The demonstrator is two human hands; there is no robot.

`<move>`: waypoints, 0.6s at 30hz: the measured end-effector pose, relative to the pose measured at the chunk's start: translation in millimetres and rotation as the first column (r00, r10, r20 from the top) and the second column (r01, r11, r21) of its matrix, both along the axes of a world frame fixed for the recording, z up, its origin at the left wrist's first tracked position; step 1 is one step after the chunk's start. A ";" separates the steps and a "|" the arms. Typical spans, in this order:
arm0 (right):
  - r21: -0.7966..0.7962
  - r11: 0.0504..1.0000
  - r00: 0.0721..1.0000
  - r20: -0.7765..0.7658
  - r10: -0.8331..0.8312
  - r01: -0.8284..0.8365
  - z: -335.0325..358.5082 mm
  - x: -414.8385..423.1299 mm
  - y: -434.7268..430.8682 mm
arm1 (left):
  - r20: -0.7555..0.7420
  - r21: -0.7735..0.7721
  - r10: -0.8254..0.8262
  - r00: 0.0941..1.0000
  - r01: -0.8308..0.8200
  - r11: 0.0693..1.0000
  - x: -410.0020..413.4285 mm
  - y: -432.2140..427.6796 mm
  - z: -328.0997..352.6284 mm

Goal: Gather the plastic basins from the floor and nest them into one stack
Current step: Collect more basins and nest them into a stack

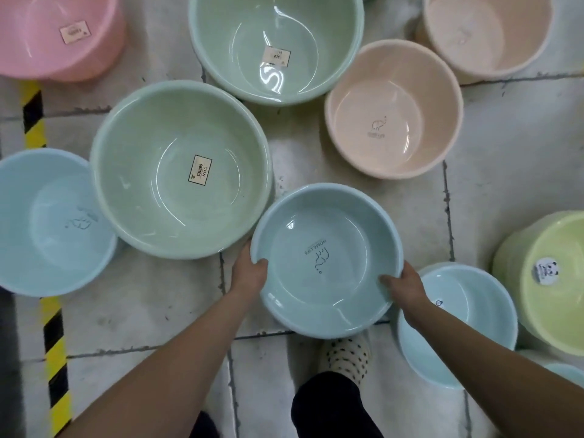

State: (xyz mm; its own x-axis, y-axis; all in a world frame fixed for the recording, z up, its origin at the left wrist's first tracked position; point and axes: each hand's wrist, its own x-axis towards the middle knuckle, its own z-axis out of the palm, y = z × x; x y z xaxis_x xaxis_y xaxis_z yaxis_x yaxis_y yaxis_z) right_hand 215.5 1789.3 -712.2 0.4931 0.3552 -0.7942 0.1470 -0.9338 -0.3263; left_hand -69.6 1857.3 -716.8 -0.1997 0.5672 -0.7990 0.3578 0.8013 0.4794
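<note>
I hold a small pale blue basin (327, 260) by its rim, with my left hand (249, 271) on its left edge and my right hand (403, 284) on its right edge. Both thumbs hook inside the rim. The basin hangs above the floor and my foot. Around it on the floor sit a large green basin (180, 169), a second green basin (276, 45), two peach basins (393, 109) (486, 33), a pink basin (60, 33), a blue basin (47, 222) at the left and a small blue basin (458, 324) at the right.
A yellow-green basin (543, 279) lies tilted at the right edge. A yellow-and-black hazard stripe (55, 343) runs down the left of the tiled floor (505, 169). My spotted slipper (346, 355) stands below the held basin.
</note>
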 end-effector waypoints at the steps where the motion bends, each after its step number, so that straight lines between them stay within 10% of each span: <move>1: 0.011 1.000 1.000 0.006 -0.007 0.007 -2.7 -1.7 -1.8 | -0.008 -0.035 -0.019 1.000 0.019 0.999 -2.2 -0.6 -3.7; 18: 0.087 0.992 0.993 0.080 0.085 -0.092 213.3 -112.6 21.1 | 0.102 -0.033 0.356 0.929 -0.354 0.935 -114.4 -21.6 182.6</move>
State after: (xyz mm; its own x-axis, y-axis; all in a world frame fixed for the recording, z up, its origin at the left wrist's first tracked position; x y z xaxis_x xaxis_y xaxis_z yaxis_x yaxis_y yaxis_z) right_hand 102.9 1810.3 -498.9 0.5146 0.4684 -0.7182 0.2552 -0.8833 -0.3932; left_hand -184.0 1835.7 -534.2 -0.3007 0.4637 -0.8334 -0.0028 0.8734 0.4870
